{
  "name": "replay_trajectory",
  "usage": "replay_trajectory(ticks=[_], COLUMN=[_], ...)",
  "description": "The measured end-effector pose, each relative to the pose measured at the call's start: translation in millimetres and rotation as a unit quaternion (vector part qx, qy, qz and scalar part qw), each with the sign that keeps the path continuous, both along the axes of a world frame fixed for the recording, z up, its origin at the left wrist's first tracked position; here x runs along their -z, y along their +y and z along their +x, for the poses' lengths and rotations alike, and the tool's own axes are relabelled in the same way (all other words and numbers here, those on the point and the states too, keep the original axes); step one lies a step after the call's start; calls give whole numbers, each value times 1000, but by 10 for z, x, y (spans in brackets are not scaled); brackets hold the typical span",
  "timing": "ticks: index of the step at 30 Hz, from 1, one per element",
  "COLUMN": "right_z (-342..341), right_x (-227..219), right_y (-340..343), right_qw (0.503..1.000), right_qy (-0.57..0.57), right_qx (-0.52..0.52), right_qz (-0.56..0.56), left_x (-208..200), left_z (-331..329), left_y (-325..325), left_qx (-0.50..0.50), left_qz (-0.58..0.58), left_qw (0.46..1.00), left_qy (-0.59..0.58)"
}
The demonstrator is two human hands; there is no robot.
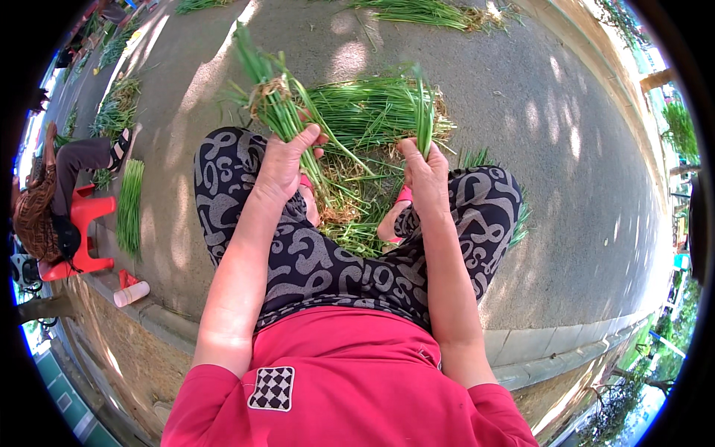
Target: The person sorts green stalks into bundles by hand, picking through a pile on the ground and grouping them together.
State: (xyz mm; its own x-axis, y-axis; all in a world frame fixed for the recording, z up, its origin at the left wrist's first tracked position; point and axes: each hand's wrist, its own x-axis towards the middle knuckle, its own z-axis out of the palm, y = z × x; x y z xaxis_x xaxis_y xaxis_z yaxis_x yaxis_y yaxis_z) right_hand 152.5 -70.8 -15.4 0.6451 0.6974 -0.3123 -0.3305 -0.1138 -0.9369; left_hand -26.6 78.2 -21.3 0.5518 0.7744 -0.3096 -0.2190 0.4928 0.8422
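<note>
My left hand (284, 165) is closed round a thick bunch of long green stalks (279, 110) that look like garlic chives. Dry brown bits cling to the bunch, and its top is blurred. To the right, my right hand (427, 177) pinches a smaller bunch of green stalks (424, 119), held upright. Between and beyond my hands a big pile of green stalks (357, 112) lies on the ground, with straw-coloured ends at its right side. Loose stalks and dry trimmings (346, 212) are scattered between my feet.
At left a person (37, 205) sits by a red plastic stool (88, 223). Near it lie a neat green bundle (130, 208) and a white cylinder-shaped container (132, 293). Another heap of greens (421, 13) lies at the far side. Grey pavement (581, 223) stretches right to a kerb.
</note>
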Motion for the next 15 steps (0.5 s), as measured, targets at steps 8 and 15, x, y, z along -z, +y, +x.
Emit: replay_trajectory(ticks=[8,15], right_z=[-342,-349], right_x=[-112,-112], right_y=[134,177], right_qw=[989,989], right_qy=[23,87], right_qx=[-146,-116], right_qz=[-1,35], left_x=[-122,-182], left_z=[74,111], left_y=[-173,-188], left_qx=[86,68], left_qz=[32,6], left_qw=[995,997], left_qy=[45,27])
